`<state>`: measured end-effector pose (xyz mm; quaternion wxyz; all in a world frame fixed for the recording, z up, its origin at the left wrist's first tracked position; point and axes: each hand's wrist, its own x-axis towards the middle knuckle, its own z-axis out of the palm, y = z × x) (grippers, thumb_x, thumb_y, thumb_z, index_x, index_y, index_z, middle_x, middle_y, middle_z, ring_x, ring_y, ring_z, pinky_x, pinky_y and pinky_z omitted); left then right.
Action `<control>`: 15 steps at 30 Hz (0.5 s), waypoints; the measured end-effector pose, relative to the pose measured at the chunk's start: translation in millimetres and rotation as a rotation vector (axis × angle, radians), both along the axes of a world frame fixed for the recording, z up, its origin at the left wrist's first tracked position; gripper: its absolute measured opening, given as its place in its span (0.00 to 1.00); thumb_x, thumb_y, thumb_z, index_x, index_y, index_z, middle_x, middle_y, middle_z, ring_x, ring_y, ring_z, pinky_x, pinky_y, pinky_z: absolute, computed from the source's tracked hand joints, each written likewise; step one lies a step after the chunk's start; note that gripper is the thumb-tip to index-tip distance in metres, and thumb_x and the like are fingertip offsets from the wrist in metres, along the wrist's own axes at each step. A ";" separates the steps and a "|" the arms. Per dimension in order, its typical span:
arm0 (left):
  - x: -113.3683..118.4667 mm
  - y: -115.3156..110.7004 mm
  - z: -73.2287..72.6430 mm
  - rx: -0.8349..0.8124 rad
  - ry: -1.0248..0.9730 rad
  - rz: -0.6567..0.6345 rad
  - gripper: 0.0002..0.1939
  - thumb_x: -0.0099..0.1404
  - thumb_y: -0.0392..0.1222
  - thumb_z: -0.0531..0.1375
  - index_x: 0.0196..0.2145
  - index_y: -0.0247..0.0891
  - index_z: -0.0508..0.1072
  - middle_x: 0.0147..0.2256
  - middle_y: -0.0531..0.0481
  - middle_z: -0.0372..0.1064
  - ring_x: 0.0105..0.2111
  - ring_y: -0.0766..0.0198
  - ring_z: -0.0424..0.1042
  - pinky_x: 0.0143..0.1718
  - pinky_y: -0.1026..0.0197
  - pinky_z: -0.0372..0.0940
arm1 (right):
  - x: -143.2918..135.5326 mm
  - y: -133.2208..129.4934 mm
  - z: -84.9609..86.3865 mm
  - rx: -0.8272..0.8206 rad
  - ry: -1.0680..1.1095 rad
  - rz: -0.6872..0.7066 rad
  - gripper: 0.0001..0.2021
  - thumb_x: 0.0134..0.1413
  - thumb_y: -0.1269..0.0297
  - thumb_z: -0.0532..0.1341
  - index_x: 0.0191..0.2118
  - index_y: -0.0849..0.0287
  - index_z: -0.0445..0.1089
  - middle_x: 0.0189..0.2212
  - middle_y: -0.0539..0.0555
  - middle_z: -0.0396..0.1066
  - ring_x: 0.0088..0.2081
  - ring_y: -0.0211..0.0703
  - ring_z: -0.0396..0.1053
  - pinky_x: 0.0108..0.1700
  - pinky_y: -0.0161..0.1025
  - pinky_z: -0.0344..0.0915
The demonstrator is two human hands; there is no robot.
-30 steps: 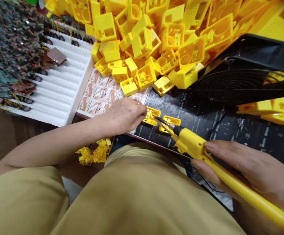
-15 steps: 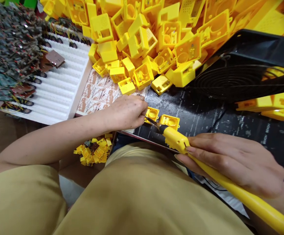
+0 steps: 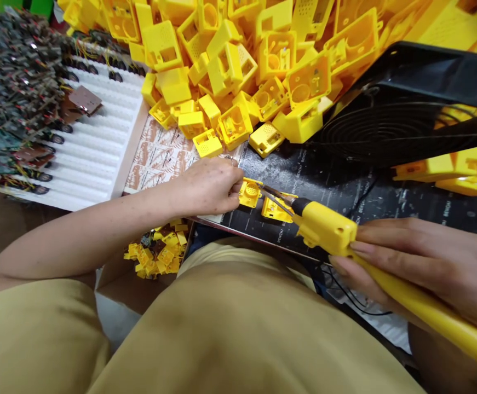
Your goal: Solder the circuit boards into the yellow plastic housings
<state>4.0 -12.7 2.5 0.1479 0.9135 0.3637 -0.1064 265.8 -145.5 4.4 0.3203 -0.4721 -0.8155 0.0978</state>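
Observation:
My left hand (image 3: 211, 186) is closed at the left edge of a small yellow plastic casing (image 3: 250, 193) lying on the dark work surface, its fingertips hidden behind the knuckles. A second yellow casing (image 3: 277, 210) sits just to the right, open side up. In my right hand (image 3: 423, 262) is a yellow soldering iron (image 3: 324, 224) with a thick handle, a dark collar and thin metal parts at the front. Its tip points left, over the second casing and close to the first one.
A big heap of yellow casings (image 3: 230, 71) covers the back. At right stands a black fan (image 3: 386, 126) with a wire guard. On the left, a white ribbed foam tray (image 3: 110, 126) carries many circuit boards (image 3: 16, 82). Below the table edge, a box holds more yellow pieces (image 3: 160, 254).
My right hand has drawn the soldering iron back to the right, away from the first casing. My left hand stays beside that casing; the whole view has shifted slightly.

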 end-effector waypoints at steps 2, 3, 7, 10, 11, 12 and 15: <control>-0.2 0.1 0.3 -0.001 0.003 0.007 0.06 0.58 0.36 0.57 0.28 0.36 0.75 0.28 0.49 0.73 0.30 0.62 0.71 0.29 0.62 0.57 | -0.3 3.8 0.9 0.042 0.011 0.032 0.07 0.57 0.67 0.68 0.40 0.53 0.71 0.31 0.51 0.76 0.28 0.36 0.74 0.28 0.32 0.71; 0.1 0.0 0.5 -0.006 0.006 0.013 0.06 0.58 0.36 0.58 0.28 0.36 0.75 0.28 0.49 0.73 0.30 0.62 0.71 0.30 0.62 0.58 | -1.3 4.6 0.6 0.046 0.034 0.035 0.08 0.57 0.69 0.68 0.40 0.53 0.70 0.31 0.51 0.76 0.28 0.36 0.74 0.27 0.31 0.70; 2.4 -1.5 1.6 -0.040 0.020 0.036 0.06 0.59 0.35 0.57 0.28 0.36 0.74 0.30 0.47 0.74 0.32 0.61 0.72 0.31 0.61 0.59 | -7.7 2.6 -3.8 0.007 0.141 0.044 0.11 0.56 0.72 0.68 0.42 0.54 0.69 0.30 0.51 0.74 0.32 0.36 0.74 0.33 0.33 0.73; 1.3 -1.9 3.4 -0.037 -0.004 0.036 0.05 0.60 0.36 0.58 0.30 0.36 0.74 0.30 0.48 0.73 0.31 0.61 0.71 0.31 0.62 0.59 | -8.7 1.1 -6.4 0.001 0.134 0.065 0.08 0.59 0.69 0.67 0.42 0.56 0.68 0.31 0.51 0.74 0.33 0.34 0.74 0.38 0.33 0.74; -0.8 -1.7 4.4 -0.035 -0.025 0.037 0.05 0.59 0.37 0.58 0.31 0.36 0.74 0.30 0.48 0.73 0.31 0.62 0.71 0.31 0.62 0.59 | -7.5 0.4 -6.8 0.004 0.144 0.079 0.09 0.58 0.70 0.67 0.43 0.56 0.69 0.31 0.51 0.74 0.33 0.35 0.74 0.38 0.33 0.75; -3.9 -1.4 5.6 -0.035 -0.054 0.043 0.05 0.59 0.37 0.59 0.32 0.36 0.74 0.30 0.49 0.73 0.31 0.63 0.71 0.31 0.63 0.59 | -5.4 -0.9 -7.2 0.006 0.148 0.092 0.12 0.57 0.70 0.68 0.45 0.57 0.69 0.31 0.51 0.75 0.34 0.36 0.75 0.37 0.32 0.75; -17.9 -1.6 8.4 -0.017 -0.183 0.107 0.06 0.60 0.38 0.58 0.33 0.36 0.75 0.30 0.50 0.74 0.30 0.64 0.70 0.34 0.63 0.61 | 5.4 -8.6 -10.1 -0.029 0.142 0.004 0.21 0.55 0.71 0.69 0.53 0.53 0.69 0.36 0.52 0.77 0.35 0.41 0.77 0.33 0.34 0.77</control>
